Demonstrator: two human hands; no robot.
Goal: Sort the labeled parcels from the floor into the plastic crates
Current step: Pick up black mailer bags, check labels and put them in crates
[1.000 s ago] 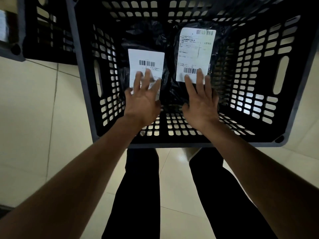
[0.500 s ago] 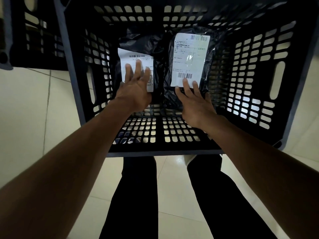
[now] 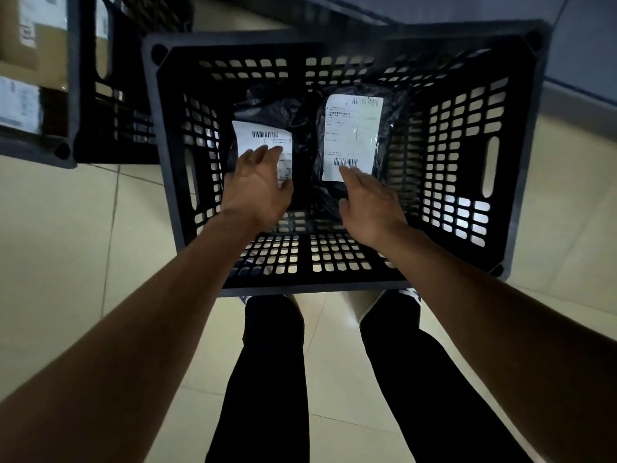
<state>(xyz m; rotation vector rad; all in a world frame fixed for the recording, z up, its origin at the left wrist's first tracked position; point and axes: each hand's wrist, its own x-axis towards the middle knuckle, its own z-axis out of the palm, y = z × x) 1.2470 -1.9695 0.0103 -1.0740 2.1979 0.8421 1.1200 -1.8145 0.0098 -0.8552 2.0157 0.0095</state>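
Two black plastic parcels with white barcode labels lie side by side in the bottom of a black slotted crate (image 3: 500,155). The left parcel (image 3: 267,111) has a smaller label; my left hand (image 3: 257,188) hovers over its lower part with relaxed, spread fingers. The right parcel (image 3: 354,135) carries a taller label; my right hand (image 3: 367,202) is just below that label, fingers loosely extended, fingertips near the barcode. Neither hand grips anything. Whether the fingers touch the parcels I cannot tell.
A second black crate (image 3: 110,105) stands at the upper left, with brown cardboard boxes (image 3: 30,45) bearing labels behind it. Pale floor tiles (image 3: 66,245) surround the crate. My legs in dark trousers (image 3: 273,379) stand right at the crate's near wall.
Both hands have drawn back from the labels toward me and lifted, fingers loosening. The view has pulled back, so the whole crate and the neighbouring boxes now show.
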